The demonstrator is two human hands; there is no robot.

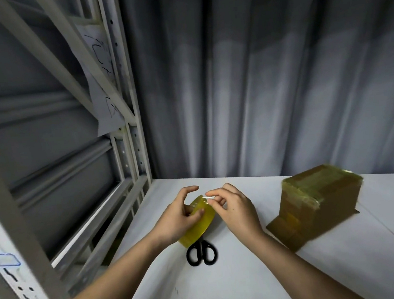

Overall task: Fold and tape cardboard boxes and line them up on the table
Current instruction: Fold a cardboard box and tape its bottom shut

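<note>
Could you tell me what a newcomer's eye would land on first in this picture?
First the two hands at the centre: the left hand holds a yellow tape roll while the right hand pinches its loose end. Next, the taped cardboard box on the white table to the right, slightly blurred. Black scissors lie just below the roll.

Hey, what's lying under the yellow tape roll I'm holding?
Black-handled scissors lie on the white table beneath the yellow tape roll. Only the handle loops show; the roll and left hand cover the blades.
</note>
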